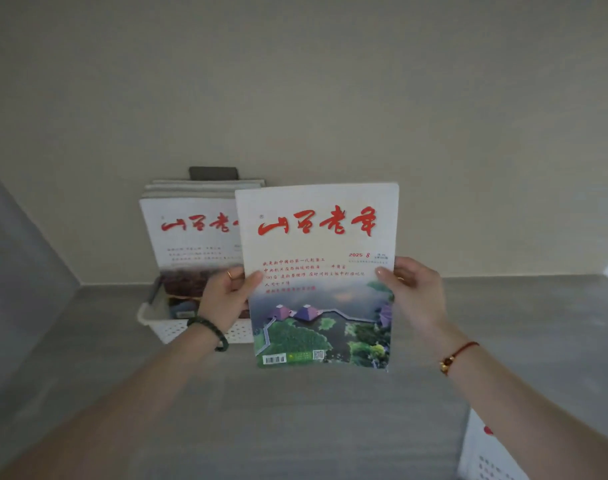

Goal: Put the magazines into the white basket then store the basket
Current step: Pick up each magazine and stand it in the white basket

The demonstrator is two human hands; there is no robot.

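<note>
The fingers (234,274) and thumbs of the left hand (226,299) and the right hand (415,289) are clamped on the side edges of a magazine (316,237), which is held upright above the table (295,410). The loading step is judged to be in hand, since other magazines (191,230) are stood in the white basket (167,329) just behind and to the left. A leftward shift and a lowering inside its rim are called for next.

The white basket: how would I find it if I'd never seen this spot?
Start at the grey counter where it meets the beige wall. At the back left, just behind the left hand gripping the held magazine, sits the white basket. It alone is low, perforated plastic, with magazines standing upright inside it.
</note>
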